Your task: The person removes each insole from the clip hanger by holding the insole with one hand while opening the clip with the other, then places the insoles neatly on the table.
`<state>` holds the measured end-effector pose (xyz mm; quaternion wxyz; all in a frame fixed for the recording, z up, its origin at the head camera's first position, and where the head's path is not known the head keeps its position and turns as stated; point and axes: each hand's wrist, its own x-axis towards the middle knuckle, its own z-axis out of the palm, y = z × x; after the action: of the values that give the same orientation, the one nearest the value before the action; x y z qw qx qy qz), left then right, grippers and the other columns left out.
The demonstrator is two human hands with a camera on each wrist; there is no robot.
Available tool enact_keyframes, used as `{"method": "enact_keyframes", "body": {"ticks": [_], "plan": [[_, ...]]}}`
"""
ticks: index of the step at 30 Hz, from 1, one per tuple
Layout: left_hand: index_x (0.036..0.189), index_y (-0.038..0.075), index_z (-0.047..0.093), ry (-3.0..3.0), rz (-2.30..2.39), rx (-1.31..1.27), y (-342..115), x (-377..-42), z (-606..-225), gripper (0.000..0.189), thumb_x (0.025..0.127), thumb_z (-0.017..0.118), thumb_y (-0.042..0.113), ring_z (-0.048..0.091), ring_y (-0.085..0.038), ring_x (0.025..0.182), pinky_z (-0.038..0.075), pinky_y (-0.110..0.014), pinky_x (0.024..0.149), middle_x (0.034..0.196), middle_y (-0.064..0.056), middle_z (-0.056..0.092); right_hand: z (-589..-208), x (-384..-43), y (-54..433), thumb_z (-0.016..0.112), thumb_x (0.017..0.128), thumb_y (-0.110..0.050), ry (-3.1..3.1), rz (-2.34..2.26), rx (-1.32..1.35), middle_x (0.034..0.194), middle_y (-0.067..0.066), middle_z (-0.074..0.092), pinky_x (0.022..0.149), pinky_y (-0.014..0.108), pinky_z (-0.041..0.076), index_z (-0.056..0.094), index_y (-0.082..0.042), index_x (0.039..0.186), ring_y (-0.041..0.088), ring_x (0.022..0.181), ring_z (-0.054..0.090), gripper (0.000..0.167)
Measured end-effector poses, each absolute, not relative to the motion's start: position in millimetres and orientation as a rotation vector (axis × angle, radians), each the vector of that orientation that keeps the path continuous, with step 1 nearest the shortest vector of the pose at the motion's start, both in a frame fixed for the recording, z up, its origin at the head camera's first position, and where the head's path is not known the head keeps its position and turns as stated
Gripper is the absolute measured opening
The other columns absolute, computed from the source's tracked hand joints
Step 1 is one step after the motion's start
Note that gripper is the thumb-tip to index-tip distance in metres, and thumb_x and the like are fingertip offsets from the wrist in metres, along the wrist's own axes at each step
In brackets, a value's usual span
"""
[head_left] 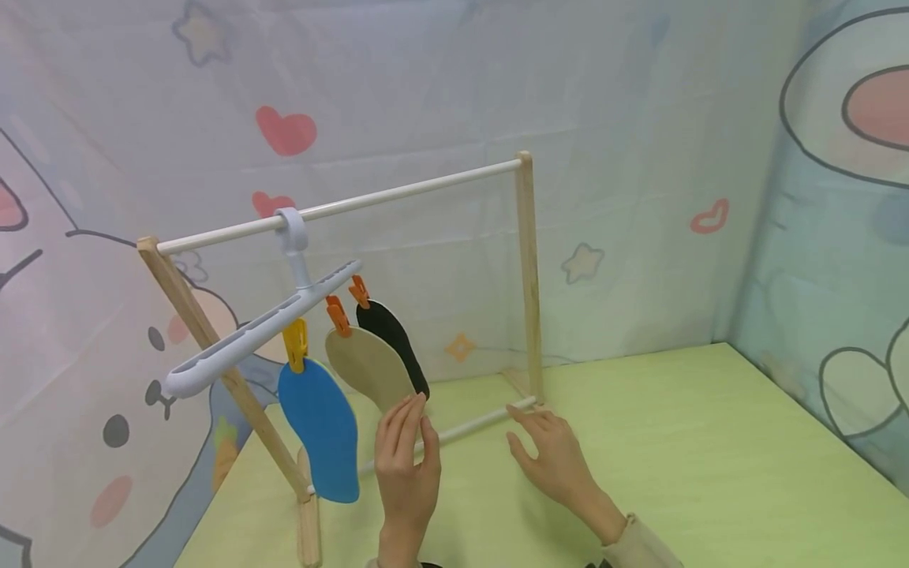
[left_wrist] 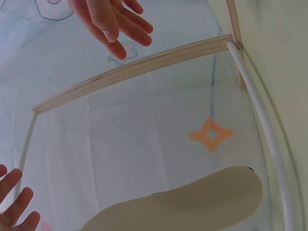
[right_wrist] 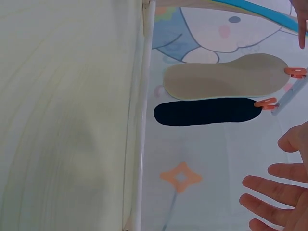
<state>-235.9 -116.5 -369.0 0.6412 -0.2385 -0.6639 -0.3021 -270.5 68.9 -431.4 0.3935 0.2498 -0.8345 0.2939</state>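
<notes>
Three insoles hang by clothespins from a pale plastic hanger [head_left: 245, 335]. The blue insole [head_left: 319, 430] hangs nearest, under a yellow clothespin [head_left: 295, 345]. Behind it come a beige insole [head_left: 369, 363] and a black insole [head_left: 390, 339], each under an orange clothespin [head_left: 338, 315]. My left hand [head_left: 408, 457] is raised just right of the blue insole, and its fingertips overlap the beige insole's lower end in the head view. Over the table's right part, my right hand [head_left: 554, 457] has its fingers spread apart. Neither hand holds anything.
The hanger hooks over the white top bar [head_left: 412, 189] of a wooden-ended rack, whose right post [head_left: 529, 276] stands near the back. A lower white bar [head_left: 483, 424] joins the two ends. The rack stands on a light green table [head_left: 675, 442], before a cartoon-printed cloth backdrop [head_left: 426, 87].
</notes>
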Motion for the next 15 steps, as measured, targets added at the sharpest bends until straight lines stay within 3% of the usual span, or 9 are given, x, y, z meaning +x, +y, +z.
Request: {"method": "enact_keyframes", "body": {"ticks": [4,15], "plan": [[0.099,-0.005,0.065,-1.503,-0.684,-0.541,-120,-236,-368,0.020,0.086,0.052,0.004,0.058,-0.030,0.089,0.043,-0.023,0.089,0.091,-0.017,0.066,-430,-270,68,0.063,0.079,-0.018,-2.140,0.761,0.621,0.100,0.004,0.068,0.087,0.049,0.043,0.061,-0.009,0.113,0.028,0.098,0.060,0.035],[0.096,-0.006,0.065,-1.491,-0.746,-0.512,-130,-236,-366,0.020,0.087,0.051,0.006,0.057,-0.031,0.089,0.041,-0.015,0.090,0.090,-0.016,0.066,-431,-270,67,0.065,0.077,-0.014,-2.116,0.799,0.615,0.098,0.003,0.068,0.083,0.047,0.045,0.063,-0.009,0.108,0.023,0.092,0.060,0.032]]}}
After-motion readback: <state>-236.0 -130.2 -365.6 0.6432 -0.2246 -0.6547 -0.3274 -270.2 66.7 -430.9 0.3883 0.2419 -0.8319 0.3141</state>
